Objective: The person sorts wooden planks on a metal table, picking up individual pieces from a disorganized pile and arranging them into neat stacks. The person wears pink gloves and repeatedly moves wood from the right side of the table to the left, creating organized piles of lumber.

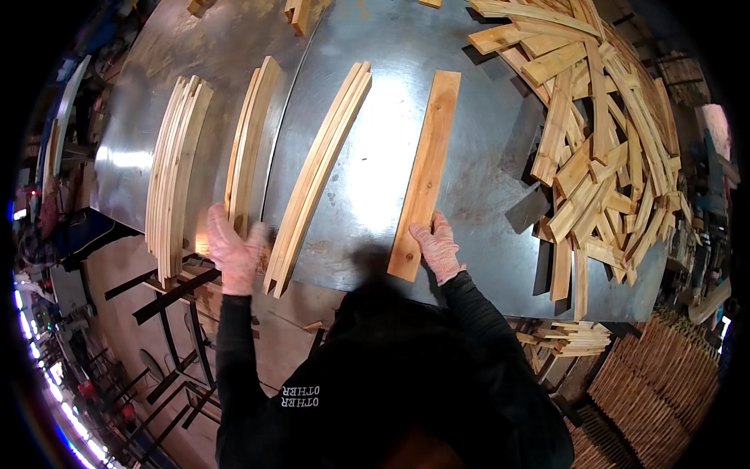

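Note:
My right hand point(439, 248) grips a single wooden board point(426, 176) by its right edge near the close end, thumb on its top face. That board is reddish, with a few knots, and lies lengthwise away from me at the metal table's near edge. My left hand point(234, 248), gloved like the right, is at the near end of a small stack of boards point(254, 144). Its thumb and fingers are apart on either side of that end; whether they touch the wood is unclear. Another narrow stack point(319, 180) stands between my hands, and a wider stack point(176, 180) is farther left.
A large, jumbled heap of boards point(601, 156) covers the right side of the metal table point(484, 187). More wood pieces point(298, 16) lie at the far edge. Below the table are a black metal frame point(176, 336) at left and stacked wood point(656, 375) at right.

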`<action>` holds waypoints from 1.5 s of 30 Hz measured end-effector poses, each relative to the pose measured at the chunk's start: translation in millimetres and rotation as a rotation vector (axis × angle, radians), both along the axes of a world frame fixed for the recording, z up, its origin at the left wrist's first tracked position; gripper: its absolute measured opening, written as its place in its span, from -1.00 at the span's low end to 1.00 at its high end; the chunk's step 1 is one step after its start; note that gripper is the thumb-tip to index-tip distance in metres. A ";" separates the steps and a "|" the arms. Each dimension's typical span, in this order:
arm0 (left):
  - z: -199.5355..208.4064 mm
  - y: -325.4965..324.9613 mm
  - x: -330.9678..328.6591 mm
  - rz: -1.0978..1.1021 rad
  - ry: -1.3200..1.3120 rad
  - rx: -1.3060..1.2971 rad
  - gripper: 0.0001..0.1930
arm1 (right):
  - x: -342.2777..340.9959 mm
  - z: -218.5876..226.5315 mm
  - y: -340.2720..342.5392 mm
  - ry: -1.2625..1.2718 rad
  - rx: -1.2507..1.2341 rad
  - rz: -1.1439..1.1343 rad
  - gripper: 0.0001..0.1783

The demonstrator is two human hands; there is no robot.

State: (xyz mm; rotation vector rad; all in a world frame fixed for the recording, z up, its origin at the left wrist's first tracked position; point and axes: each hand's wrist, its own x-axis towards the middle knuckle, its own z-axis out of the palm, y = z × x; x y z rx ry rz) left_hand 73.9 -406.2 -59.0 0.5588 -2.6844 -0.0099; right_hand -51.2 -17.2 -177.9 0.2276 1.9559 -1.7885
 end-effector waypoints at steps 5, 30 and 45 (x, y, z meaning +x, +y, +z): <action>0.5 98.6 -45.8 0.145 -0.638 0.447 0.04 | 1.3 52.0 -16.4 0.127 0.217 0.301 -0.45; 19.2 347.8 -203.0 -0.168 -0.682 2.793 -0.26 | -76.8 162.3 153.9 0.050 0.270 0.646 -0.45; -15.0 377.0 -147.2 -0.055 -0.237 2.763 -0.41 | -24.5 89.6 317.0 0.221 1.312 0.181 0.28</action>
